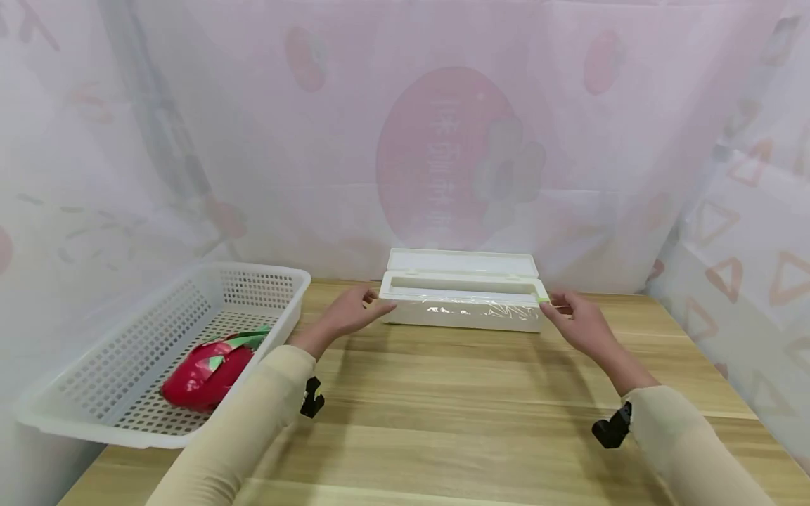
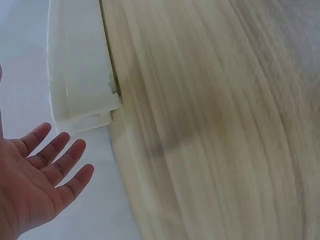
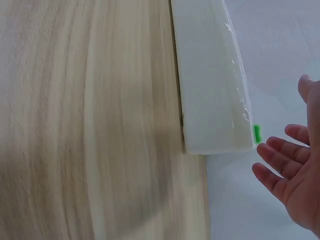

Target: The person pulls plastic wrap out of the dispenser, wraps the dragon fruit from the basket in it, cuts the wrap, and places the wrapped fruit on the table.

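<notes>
The left hand [image 1: 351, 311] and right hand [image 1: 579, 325], fingers loosely spread, flank the ends of the white box [image 1: 465, 316] on the wooden table [image 1: 455, 414]; contact is hard to judge, and both wrist views crop the hands

The fruit [image 1: 205, 376] lies in the basket [image 1: 148, 360], left of the box [image 1: 465, 315] on the table [image 1: 455, 414].

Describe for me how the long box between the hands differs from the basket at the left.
The box has a solid front; the basket is full of holes. The box has a raised lid; the basket shows none. The box lies between the left hand and right hand; the basket, left of both, holds a red object. Both are whitish and rest on the wooden table.
</notes>
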Motion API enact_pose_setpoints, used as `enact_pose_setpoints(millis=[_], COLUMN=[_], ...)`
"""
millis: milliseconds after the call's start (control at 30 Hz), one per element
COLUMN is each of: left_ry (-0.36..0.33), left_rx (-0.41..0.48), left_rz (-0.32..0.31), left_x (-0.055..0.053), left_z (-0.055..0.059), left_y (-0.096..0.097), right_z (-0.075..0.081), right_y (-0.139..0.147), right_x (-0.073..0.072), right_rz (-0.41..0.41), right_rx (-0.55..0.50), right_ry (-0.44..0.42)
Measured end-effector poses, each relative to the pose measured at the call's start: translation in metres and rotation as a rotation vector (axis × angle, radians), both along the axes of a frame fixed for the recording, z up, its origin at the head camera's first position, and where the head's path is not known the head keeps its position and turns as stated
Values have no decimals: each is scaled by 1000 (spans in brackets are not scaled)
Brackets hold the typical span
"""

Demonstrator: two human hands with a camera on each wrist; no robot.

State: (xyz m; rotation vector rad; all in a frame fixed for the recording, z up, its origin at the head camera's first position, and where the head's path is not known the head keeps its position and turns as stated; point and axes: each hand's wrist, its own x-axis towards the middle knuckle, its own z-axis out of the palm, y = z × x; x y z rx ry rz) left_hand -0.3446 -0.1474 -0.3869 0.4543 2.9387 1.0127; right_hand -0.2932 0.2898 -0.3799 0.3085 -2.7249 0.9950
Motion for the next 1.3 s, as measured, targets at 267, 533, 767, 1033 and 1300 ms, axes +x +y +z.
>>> enact_pose_setpoints(millis=[267, 533, 767, 1033, 1300], left_ry=[-77, -247, -290, -375, -464], left_rx=[191, 424, 570, 725, 941], left_rz=[66, 135, 142, 167, 188], left_x=[-2, -1, -7, -9, -18], left_z=[-16, -32, -38, -42, -46], left_y=[3, 14, 26, 37, 42], right_z=[-8, -25, -31, -38, -42], right_y=[-9, -12, -17, -21, -22], right_x=[0, -3, -10, -17, -25], right_rz=[-103, -118, -81, -7, 77], right_rx=[-84, -303, -543, -845, -1061], right_ry=[-58, -263, -359, -499, -578])
